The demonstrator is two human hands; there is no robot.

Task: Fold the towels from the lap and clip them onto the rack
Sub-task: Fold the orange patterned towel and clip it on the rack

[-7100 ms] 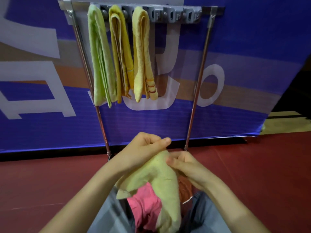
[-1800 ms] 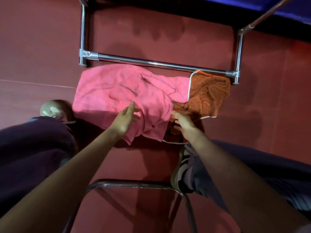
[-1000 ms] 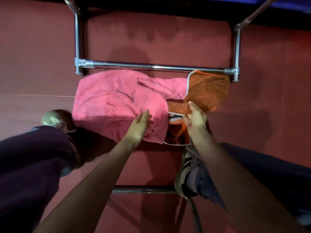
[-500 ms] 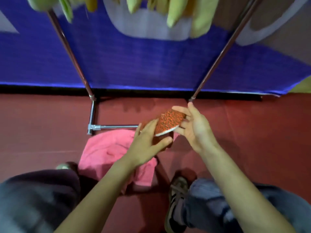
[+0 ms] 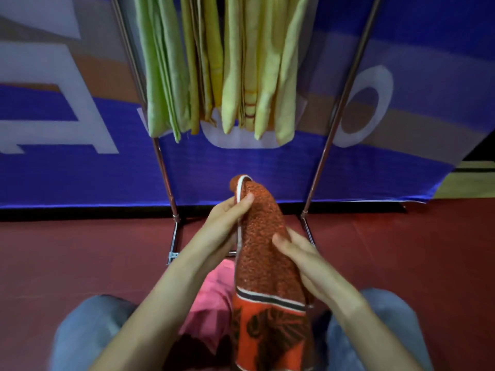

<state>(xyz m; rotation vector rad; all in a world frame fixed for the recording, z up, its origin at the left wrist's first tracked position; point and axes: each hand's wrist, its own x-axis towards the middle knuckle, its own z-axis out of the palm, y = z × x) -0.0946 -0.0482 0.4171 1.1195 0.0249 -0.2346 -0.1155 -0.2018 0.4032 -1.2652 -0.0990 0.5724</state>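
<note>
Fingers of left hand (image 5: 222, 226) and right hand (image 5: 302, 259) pinch the folded orange terry towel (image 5: 263, 253), near the metal rack (image 5: 321, 156).

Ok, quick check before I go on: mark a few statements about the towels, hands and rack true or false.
1. The left hand and right hand both hold the orange towel. True.
2. A green towel and yellow towels hang on the rack. True.
3. The pink towel hangs on the rack. False: it lies low, below the hands.
4. The orange towel is clipped up. False: it is held in front of the rack, under the hanging towels.
</note>
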